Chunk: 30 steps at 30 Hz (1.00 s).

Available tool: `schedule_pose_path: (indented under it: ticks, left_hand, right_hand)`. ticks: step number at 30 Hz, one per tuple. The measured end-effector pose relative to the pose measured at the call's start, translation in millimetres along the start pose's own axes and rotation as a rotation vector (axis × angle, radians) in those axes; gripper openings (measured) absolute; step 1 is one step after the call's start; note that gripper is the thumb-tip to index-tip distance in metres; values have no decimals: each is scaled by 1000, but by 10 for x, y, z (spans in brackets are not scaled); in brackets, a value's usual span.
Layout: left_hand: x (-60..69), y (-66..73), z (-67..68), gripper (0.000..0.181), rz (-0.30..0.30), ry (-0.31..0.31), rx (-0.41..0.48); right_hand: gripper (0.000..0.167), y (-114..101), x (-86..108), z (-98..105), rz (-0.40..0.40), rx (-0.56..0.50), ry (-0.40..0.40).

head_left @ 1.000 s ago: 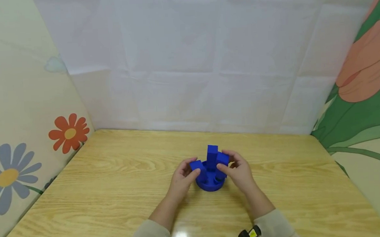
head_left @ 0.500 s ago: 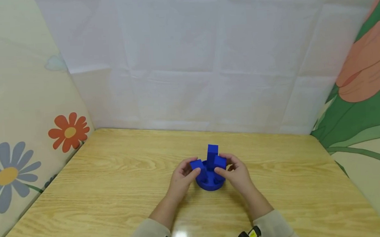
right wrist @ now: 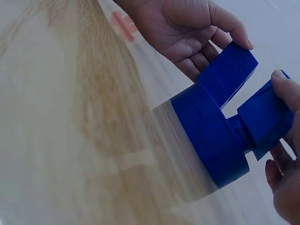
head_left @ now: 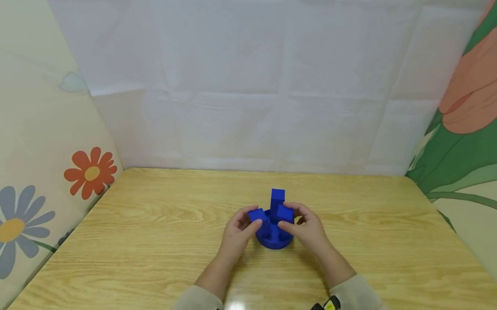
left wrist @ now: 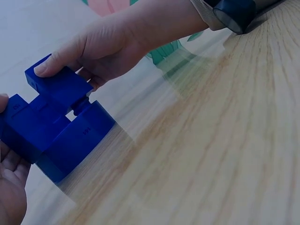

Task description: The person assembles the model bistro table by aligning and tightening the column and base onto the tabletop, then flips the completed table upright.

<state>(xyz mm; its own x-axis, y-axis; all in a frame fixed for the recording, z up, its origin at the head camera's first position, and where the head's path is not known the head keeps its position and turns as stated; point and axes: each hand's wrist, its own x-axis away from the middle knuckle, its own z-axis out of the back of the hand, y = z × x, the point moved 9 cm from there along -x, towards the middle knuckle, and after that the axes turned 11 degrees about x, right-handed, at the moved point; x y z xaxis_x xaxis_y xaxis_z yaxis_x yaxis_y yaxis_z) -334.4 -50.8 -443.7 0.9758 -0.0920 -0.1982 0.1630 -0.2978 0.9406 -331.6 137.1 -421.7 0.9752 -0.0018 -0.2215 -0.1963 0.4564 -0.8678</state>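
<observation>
A shallow round blue base (head_left: 274, 244) stands on the table between both hands, with three blue blocks rising from it. My left hand (head_left: 235, 237) grips the left block (head_left: 257, 215) between thumb and fingers. In the right wrist view this block (right wrist: 228, 72) leans slightly outward at the base's rim. My right hand (head_left: 312, 230) pinches the right block (head_left: 286, 213). A narrow neck under that block (right wrist: 265, 117) meets the rim, leaving a small gap beside it. Untouched, a tall back block (head_left: 278, 199) stands upright at the far side. The base's inside is partly hidden.
The wood-grain table (head_left: 151, 235) extends around the base on all sides. Behind it hangs a creased white cloth (head_left: 249, 80). Flower-patterned cloth (head_left: 20, 139) borders the left, and leaf-patterned cloth (head_left: 475, 129) the right. Each wrist wears a black strapped device.
My right hand has moved slightly left and inward with its block, which now stands closer to the base's middle. The left hand, the base and the back block look unmoved.
</observation>
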Motion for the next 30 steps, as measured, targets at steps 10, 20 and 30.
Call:
schedule_pose_path:
  ticks: [10, 20, 30]
  left_hand:
    - [2, -16, 18, 40, 14, 3, 1]
    - [-1, -5, 14, 39, 8, -2, -9]
    - [0, -1, 13, 40, -3, 0, 7]
  right_hand:
    - [35, -35, 41, -20, 82, -37, -73]
    - [43, -98, -11, -53, 146, -10, -79]
    - [41, -17, -53, -43, 30, -41, -70]
